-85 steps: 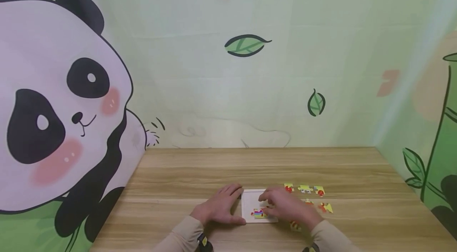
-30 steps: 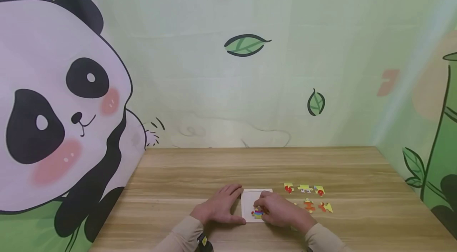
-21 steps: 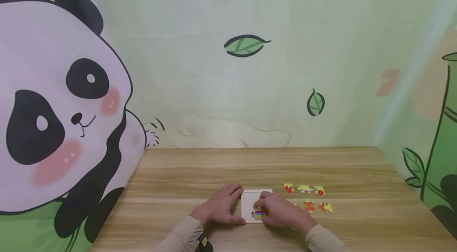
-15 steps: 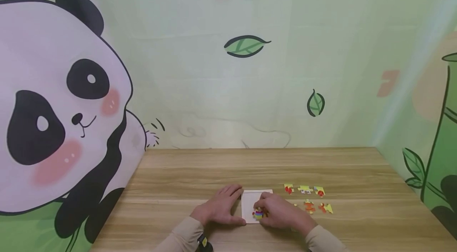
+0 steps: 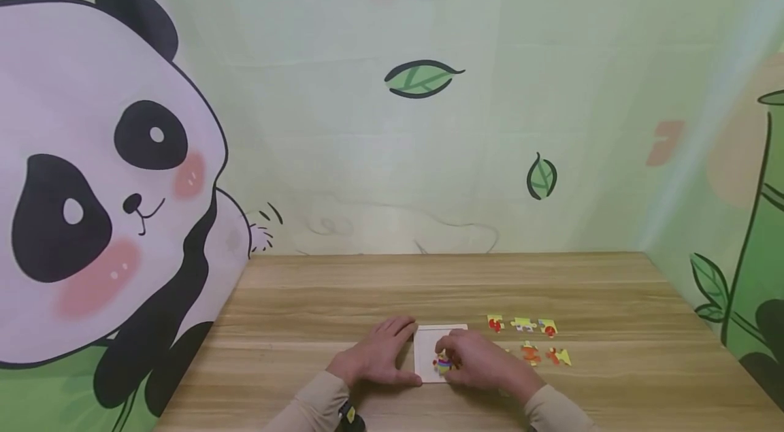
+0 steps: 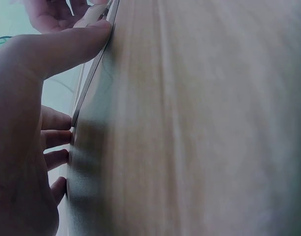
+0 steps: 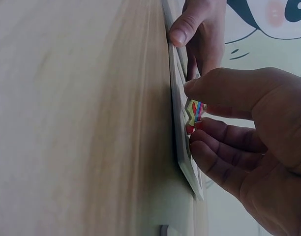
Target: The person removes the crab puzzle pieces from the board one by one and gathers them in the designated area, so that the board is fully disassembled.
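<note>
On the table lies a thin white puzzle board [image 5: 427,345], its edge [image 7: 178,132] showing side-on in the right wrist view. My left hand [image 5: 381,352] rests along the board's left side, fingers spread at the far corner and thumb [image 6: 79,46] on the near corner. Over the board, my right hand [image 5: 480,358] pinches a colourful jigsaw piece [image 7: 195,111] between thumb and fingers. Striped jigsaw pieces [image 5: 442,365] show on the board beside the right fingertips; the hand covers part of them, so where one ends cannot be told.
Right of the board lie several loose jigsaw pieces: a far row with a yellow piece [image 5: 523,324], and a nearer row with an orange one [image 5: 530,353]. The right forearm partly hides others. Behind the wooden table [image 5: 343,289] stands a panda-printed backdrop [image 5: 306,112].
Since the earliest frame, my right hand has shifted slightly left and nearer, and its fingers have closed down around the striped pieces. My left hand has stayed in place.
</note>
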Available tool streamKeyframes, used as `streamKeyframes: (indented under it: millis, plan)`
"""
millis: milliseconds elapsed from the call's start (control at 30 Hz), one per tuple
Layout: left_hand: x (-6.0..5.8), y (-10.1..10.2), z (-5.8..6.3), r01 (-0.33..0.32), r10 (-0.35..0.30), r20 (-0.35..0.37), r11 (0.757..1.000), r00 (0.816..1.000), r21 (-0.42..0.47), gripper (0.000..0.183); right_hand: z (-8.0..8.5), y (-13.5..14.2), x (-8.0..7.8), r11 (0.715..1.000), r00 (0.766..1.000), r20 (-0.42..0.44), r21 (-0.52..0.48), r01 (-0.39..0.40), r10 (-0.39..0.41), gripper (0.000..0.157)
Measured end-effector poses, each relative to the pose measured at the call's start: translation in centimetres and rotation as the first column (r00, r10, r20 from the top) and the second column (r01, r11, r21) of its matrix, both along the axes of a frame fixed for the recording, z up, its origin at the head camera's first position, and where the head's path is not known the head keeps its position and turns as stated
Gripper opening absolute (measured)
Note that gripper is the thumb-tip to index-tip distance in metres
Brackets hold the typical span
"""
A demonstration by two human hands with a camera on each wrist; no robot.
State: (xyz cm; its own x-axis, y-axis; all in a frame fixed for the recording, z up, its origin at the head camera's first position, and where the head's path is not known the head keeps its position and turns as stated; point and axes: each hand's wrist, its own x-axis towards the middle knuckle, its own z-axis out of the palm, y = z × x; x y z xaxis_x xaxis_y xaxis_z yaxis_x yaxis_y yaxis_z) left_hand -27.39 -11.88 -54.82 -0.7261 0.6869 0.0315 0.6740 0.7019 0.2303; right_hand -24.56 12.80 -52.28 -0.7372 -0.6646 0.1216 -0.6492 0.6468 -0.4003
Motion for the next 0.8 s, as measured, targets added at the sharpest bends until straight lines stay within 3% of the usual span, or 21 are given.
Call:
streamKeyframes:
  millis: [433, 800]
  plan:
    - [-0.2, 0.1, -0.1, -0.008, 0.008, 0.001, 1.000, 1.000, -0.026, 0.101, 0.8, 0.4, -0.1, 1.000, 1.000, 0.016, -0.015, 0.014, -0.013, 0.031]
    - [-0.1, 0.1, -0.1, -0.011, 0.011, 0.005, 0.999, 1.000, -0.037, 0.102, 1.5, 1.1, 0.0, 0.999, 1.000, -0.020, -0.042, -0.010, 0.009, 0.025]
